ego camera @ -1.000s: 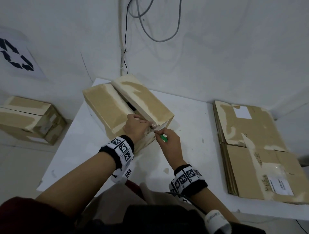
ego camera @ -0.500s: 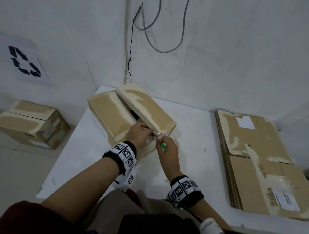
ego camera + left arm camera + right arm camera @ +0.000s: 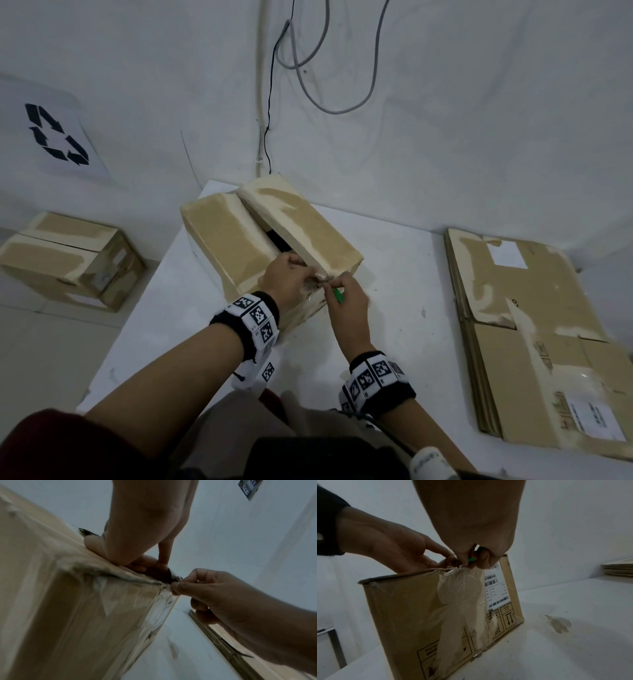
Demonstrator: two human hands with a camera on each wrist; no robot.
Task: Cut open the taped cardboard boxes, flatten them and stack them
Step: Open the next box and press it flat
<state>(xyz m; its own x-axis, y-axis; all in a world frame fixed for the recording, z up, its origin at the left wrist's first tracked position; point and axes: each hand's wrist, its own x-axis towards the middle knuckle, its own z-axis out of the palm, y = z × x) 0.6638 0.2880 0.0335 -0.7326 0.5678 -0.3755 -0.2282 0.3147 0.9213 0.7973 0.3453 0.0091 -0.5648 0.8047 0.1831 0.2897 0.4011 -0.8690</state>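
The brown cardboard box with pale tape scars [image 3: 260,246] stood near the back-left corner of the white table [image 3: 394,308], and its two long top flaps were already parted along the middle, with a dark gap showing between them. At the near end of that seam both hands met. The left hand [image 3: 289,279] rested on the top edge, its fingers [image 3: 137,563] curled down at the flap end; whether they actually pinched the tape could not be told. The right hand [image 3: 347,303] had its thumb and forefinger pressed together on the crumpled clear tape [image 3: 462,588] that ran down the box's end face, while the remaining fingers were wrapped round a small green-handled cutter [image 3: 338,295].

By the look of it, the top seam of this box was cut, and the work in hand was to free the last strip of tape at the end face. The box itself remained upright and unflattened; its bottom seam, out of view, probably still needed opening. To the right on the table lay a stack of flattened brown cardboard boxes [image 3: 534,329], so part of the job was done. Another taped brown cardboard box [image 3: 68,260] waited on the floor to the left, apparently uncut.
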